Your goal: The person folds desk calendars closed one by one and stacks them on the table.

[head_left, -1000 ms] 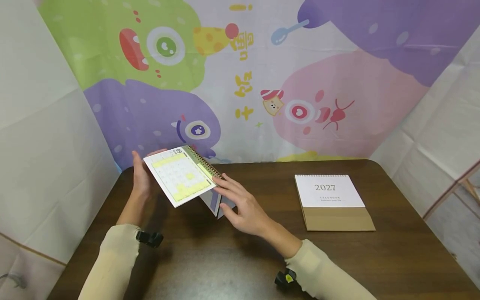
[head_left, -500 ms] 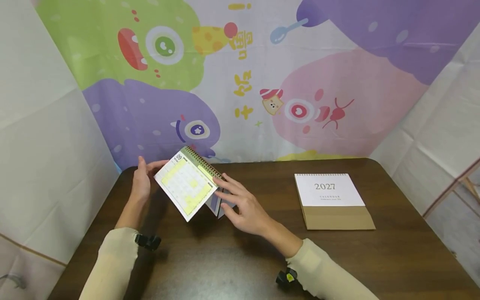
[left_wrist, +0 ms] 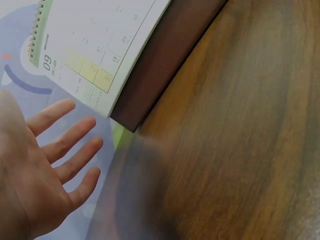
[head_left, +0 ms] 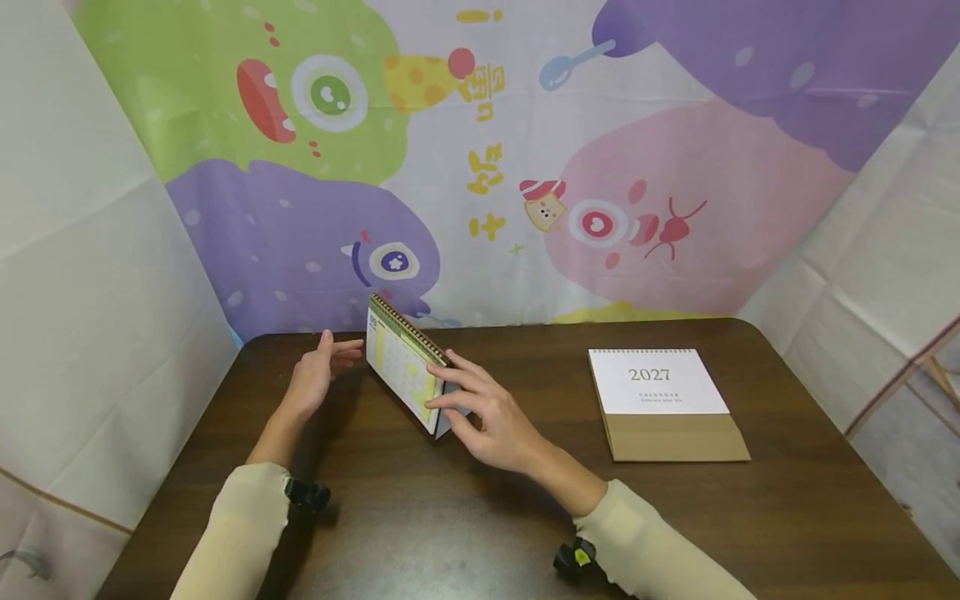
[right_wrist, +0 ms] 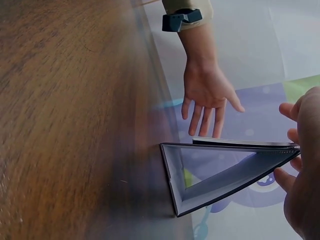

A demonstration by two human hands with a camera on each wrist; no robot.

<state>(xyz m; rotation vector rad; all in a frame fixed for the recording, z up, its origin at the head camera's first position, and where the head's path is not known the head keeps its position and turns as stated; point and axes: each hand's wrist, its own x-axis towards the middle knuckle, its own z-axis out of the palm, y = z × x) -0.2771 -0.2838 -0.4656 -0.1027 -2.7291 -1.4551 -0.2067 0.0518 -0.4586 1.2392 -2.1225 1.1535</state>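
Observation:
A spiral-bound desk calendar (head_left: 405, 367) stands on the table at left of centre, turned at an angle. Its front page shows 09 and a grid with yellow blocks; the right wrist view shows its triangular stand (right_wrist: 172, 185) from the side. My right hand (head_left: 491, 417) holds it near the bound top edge, fingers over the page side and thumb behind. My left hand (head_left: 315, 375) is just off the far left edge, fingers spread and nothing in them. In the left wrist view the page (left_wrist: 100, 50) hangs flat against the dark base.
A second desk calendar (head_left: 660, 383), white with 2027 on it above a brown base, stands at the right of the dark wooden table (head_left: 420, 517). A cartoon-printed cloth (head_left: 495, 275) hangs behind the table's back edge.
The lifted calendar page has swung down onto the front of the stand. My left hand has let go and moved slightly right; the right hand has stayed in place.

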